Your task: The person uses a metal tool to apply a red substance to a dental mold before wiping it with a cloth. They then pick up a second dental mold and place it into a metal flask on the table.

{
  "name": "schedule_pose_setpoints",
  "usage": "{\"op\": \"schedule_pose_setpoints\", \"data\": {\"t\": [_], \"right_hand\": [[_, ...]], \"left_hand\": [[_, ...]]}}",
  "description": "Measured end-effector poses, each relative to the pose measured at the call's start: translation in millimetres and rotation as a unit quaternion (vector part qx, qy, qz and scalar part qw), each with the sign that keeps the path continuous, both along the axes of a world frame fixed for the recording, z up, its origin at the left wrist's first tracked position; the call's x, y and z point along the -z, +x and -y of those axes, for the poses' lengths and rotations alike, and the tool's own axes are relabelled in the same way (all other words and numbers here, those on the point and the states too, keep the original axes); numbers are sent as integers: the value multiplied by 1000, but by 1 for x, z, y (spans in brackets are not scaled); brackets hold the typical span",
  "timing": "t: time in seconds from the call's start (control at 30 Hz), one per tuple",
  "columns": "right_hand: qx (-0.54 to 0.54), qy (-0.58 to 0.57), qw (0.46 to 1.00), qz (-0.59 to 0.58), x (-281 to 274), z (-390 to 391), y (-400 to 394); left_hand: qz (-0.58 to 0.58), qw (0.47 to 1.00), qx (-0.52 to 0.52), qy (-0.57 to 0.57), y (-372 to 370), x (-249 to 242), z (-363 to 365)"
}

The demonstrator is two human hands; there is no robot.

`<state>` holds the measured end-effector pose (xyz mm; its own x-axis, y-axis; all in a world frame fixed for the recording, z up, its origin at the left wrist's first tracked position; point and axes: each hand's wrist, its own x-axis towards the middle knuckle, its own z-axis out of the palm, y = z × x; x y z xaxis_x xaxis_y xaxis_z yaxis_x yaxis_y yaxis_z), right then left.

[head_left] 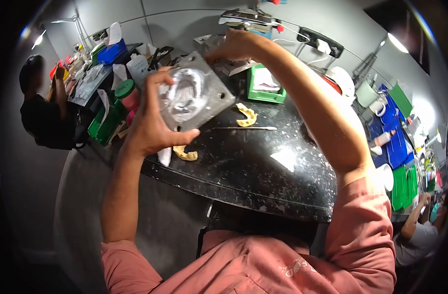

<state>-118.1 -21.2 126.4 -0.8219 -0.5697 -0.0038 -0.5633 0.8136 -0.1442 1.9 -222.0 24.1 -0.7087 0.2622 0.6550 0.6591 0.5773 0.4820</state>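
Note:
My left hand [153, 117] grips a grey metal plate [211, 93] by its left side, the thumb along the lower edge. The plate is tilted, with holes near its corners and a white, shiny arch-shaped form [185, 93] in its middle. My right hand [238, 45] reaches beyond the plate to the back of the bench, over a box-like object [209, 43]; its fingers are partly hidden and what they touch is unclear. A yellowish arch-shaped piece [247, 115] lies right of the plate, and another [185, 154] lies below it. Near them is a thin metal tool [246, 128].
A green tray [266, 94] stands behind the black bench [224, 171]. Left are a pink jar with green lid [126, 92] and a green bin [102, 128]. Blue and green trays [404, 188] stand right. One person [45, 117] is far left, another [420, 235] far right.

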Motion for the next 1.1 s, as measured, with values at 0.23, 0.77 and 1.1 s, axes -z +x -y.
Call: {"op": "schedule_pose_setpoints", "data": {"t": [0.23, 0.77, 1.1], "right_hand": [[-50, -87, 993, -55, 18, -113, 124], [70, -74, 993, 54, 80, -206, 234], [98, -74, 992, 1, 92, -186, 220]], "left_hand": [[47, 998, -17, 24, -15, -3, -13], [195, 969, -112, -101, -144, 46, -57], [251, 942, -141, -173, -132, 42, -59]]}}
